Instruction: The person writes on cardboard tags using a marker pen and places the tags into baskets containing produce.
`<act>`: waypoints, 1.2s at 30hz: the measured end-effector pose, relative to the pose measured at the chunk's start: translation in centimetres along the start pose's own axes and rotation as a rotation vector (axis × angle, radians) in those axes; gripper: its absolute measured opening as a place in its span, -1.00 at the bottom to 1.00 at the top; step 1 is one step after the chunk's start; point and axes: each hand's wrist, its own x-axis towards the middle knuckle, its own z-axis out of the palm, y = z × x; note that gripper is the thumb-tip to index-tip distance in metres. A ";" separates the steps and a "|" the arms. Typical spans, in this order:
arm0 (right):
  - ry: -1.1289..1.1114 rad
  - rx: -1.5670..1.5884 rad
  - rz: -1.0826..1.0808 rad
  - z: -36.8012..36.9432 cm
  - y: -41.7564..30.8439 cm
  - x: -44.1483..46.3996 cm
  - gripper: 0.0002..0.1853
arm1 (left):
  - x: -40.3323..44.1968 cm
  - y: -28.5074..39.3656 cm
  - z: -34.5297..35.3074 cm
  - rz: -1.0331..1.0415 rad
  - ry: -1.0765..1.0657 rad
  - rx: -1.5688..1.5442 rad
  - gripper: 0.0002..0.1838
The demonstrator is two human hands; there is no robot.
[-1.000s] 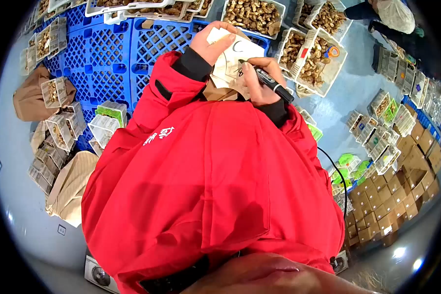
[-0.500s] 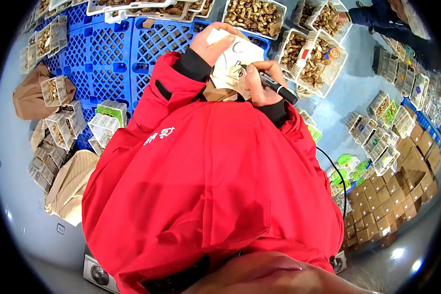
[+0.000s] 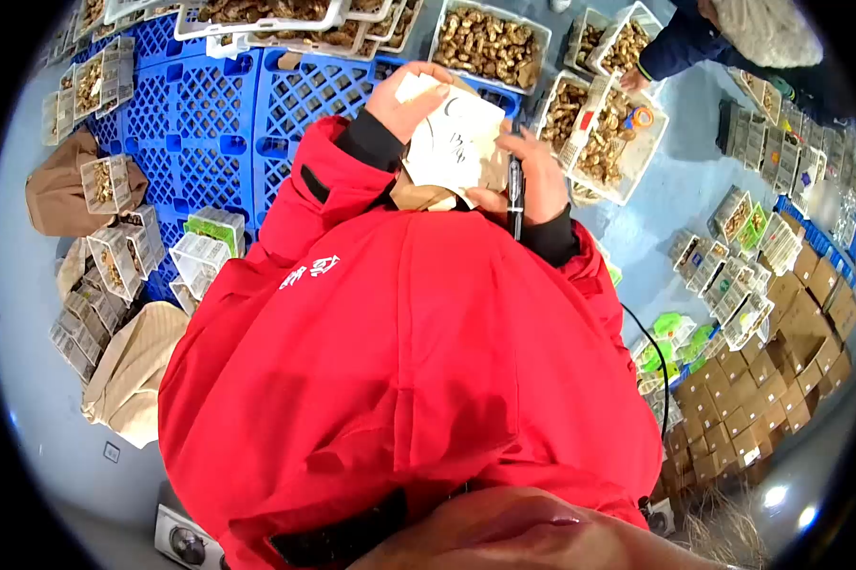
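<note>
My left hand is closed on the left edge of a small stack of pale paper cards, its thumb lying over the top one. Black handwriting marks the upper card, and a brown piece shows beneath. On the other side, my right hand grips a black marker pen, which stands roughly along the cards' right edge. The fingers of this hand also touch that edge. Both hands are in front of my red jacket's chest.
Blue plastic pallets lie ahead and left. White crates of mushrooms stand at the front, with another crate to the right. Near it is a co-worker's hand. Cardboard boxes are stacked at lower right.
The marker has moved off the writing and turned upright beside the cards. My right fingers now touch the cards' edge, and more writing shows. The co-worker has leaned further into view.
</note>
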 end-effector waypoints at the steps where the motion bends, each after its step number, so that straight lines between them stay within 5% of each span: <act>1: 0.001 0.016 0.003 0.1 0.0 -0.1 -0.42 | 0.0 0.1 0.2 0.026 0.005 0.015 -0.81; 5: 0.060 0.052 0.004 1.1 1.4 -0.8 -0.46 | -0.4 0.7 0.2 0.012 0.058 0.078 -0.82; 11: 0.193 0.082 -0.156 -0.8 0.5 0.9 -0.47 | -0.7 0.6 -1.3 -0.061 0.127 -0.040 -0.57; 14: 0.294 0.114 -0.186 -2.2 0.5 3.3 -0.50 | -1.4 0.4 -2.8 0.085 0.127 0.042 -0.68; 18: 0.427 0.168 -0.368 0.5 -1.5 15.7 -0.51 | -3.5 3.4 -3.2 -0.142 0.130 0.037 -0.68; 21: 0.477 0.277 -0.458 5.0 -5.5 27.6 -0.54 | -4.1 4.0 -3.5 0.043 0.060 0.141 -0.58; 23: 0.421 0.061 -0.500 8.4 -5.2 32.8 -0.60 | -4.4 4.2 -3.7 0.062 0.052 0.126 -0.57; 26: 0.433 0.119 -0.517 8.9 -5.3 31.7 -0.62 | -4.9 4.4 -4.6 0.067 0.078 0.153 -0.58; 28: 0.324 0.436 -0.344 6.6 -6.1 25.9 -0.73 | -4.9 3.9 -5.6 0.128 0.160 0.288 -0.58; 30: 0.110 0.995 0.003 4.8 -5.0 19.1 -0.64 | -4.3 3.8 -5.8 0.065 0.189 0.221 -0.59; 34: -0.144 1.013 0.503 2.6 -6.0 7.5 -0.54 | -2.7 4.2 -4.7 0.169 0.109 0.332 -0.63; 36: -0.011 0.947 0.635 3.4 -5.9 4.6 -0.69 | -2.2 3.4 -4.1 0.042 -0.013 0.043 -0.63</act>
